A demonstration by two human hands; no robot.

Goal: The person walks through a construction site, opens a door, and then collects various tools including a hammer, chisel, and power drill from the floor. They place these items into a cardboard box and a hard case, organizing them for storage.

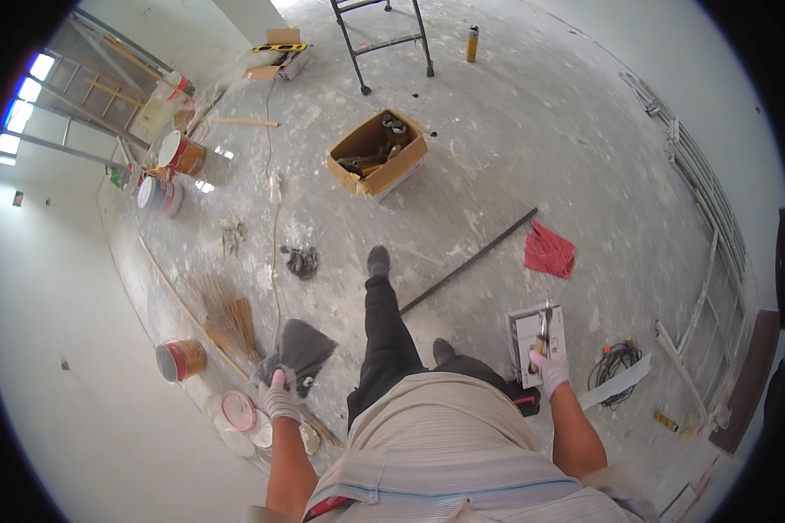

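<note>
My left hand [278, 398], in a whitish glove, is closed at the lower left on a thin dark grey sheet [303, 349]. The sheet hangs out in front of the fingers and looks like a plastic bag or mesh. At the lower right, my gloved right hand [551, 373] grips a hand tool [542, 336] with a light handle and a shiny metal end; its exact kind is unclear. Behind that tool shows a flat white box [524, 331] with dark edges. Whether the right hand touches the box cannot be made out.
An open cardboard box [373, 185] of tools stands ahead. A dark bar [471, 259] and a red cloth [549, 251] lie on the floor. Paint buckets [181, 153] and a straw broom [227, 318] are left; a cable coil [617, 370] and metal frames [702, 179] right; a ladder [391, 42] farther off.
</note>
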